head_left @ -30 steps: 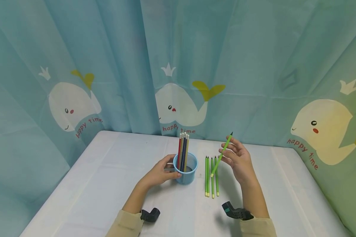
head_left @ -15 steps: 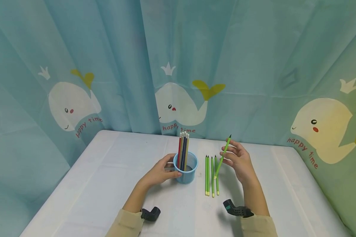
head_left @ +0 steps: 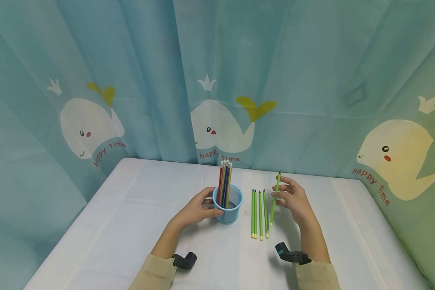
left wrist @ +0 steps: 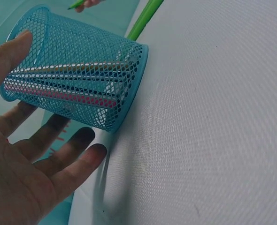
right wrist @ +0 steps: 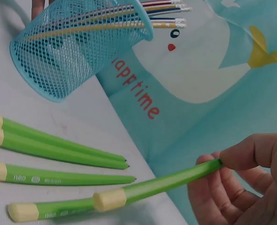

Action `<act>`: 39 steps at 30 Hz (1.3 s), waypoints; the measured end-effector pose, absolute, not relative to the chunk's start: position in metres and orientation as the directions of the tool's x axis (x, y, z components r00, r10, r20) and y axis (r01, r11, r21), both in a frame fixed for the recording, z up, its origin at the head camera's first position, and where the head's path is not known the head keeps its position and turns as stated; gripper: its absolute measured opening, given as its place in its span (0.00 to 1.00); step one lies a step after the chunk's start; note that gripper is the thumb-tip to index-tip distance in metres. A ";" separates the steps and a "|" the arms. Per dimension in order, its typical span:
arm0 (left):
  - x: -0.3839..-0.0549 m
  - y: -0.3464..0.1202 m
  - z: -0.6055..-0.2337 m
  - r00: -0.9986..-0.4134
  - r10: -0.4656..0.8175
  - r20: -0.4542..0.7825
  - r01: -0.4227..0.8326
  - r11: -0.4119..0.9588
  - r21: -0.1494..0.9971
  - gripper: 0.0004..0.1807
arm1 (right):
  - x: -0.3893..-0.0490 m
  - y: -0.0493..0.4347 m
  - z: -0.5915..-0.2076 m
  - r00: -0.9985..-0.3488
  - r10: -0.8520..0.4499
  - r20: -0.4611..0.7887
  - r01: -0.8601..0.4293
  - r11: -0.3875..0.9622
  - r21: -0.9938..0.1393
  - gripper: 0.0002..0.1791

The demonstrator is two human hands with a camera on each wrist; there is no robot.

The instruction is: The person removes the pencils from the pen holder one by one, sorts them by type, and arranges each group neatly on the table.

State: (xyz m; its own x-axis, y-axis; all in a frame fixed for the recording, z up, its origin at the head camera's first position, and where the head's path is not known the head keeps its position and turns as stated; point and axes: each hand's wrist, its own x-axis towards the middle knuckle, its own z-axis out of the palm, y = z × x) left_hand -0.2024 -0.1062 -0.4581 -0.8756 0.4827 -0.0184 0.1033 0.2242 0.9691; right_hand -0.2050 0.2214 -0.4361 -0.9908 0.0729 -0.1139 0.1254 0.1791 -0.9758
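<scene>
A blue mesh pencil cup (head_left: 227, 218) stands upright on the white table, holding several pencils (head_left: 224, 183) with their eraser ends up. My left hand (head_left: 192, 211) grips the cup from its left side; in the left wrist view the thumb and fingers lie on opposite sides of the mesh (left wrist: 82, 51). Between thumb and fingertips my right hand (head_left: 293, 201) pinches a green pencil (head_left: 275, 205), dark point up and pale yellow end down. Just left of it, several green pencils (head_left: 260, 217) lie side by side. In the right wrist view the held pencil (right wrist: 162, 183) overlaps the nearest lying one.
A white-covered table (head_left: 130, 225) spreads around the hands. Behind it hangs a blue-green curtain (head_left: 311, 80) printed with whales. Black camera straps circle both wrists, with the right wrist camera (head_left: 288, 253) over the table.
My right hand has turned the green pencil more upright, its lower end swinging right and down off the lying pencils. The left hand keeps its grip on the pencil cup.
</scene>
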 end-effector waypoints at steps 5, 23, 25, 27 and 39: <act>-0.203 -0.106 -0.459 -0.876 0.482 -0.019 0.103 0.226 0.969 0.42 | -0.207 0.222 -0.445 -0.987 0.088 -0.137 0.156 0.272 -0.950 0.31; -0.201 -0.106 -0.456 -0.878 0.478 -0.026 0.094 0.226 0.969 0.41 | -0.207 0.221 -0.468 -0.970 0.082 -0.228 0.241 0.443 -0.864 0.36; -0.200 -0.106 -0.456 -0.878 0.477 -0.028 0.092 0.227 0.969 0.41 | -0.208 0.221 -0.470 -0.970 0.082 -0.229 0.241 0.454 -0.858 0.37; -0.200 -0.105 -0.456 -0.879 0.475 -0.032 0.088 0.228 0.970 0.41 | -0.208 0.220 -0.470 -0.969 0.086 -0.231 0.244 0.455 -0.856 0.36; -0.200 -0.107 -0.457 -0.880 0.474 -0.030 0.093 0.233 0.968 0.41 | -0.209 0.219 -0.473 -0.966 0.089 -0.241 0.255 0.465 -0.848 0.33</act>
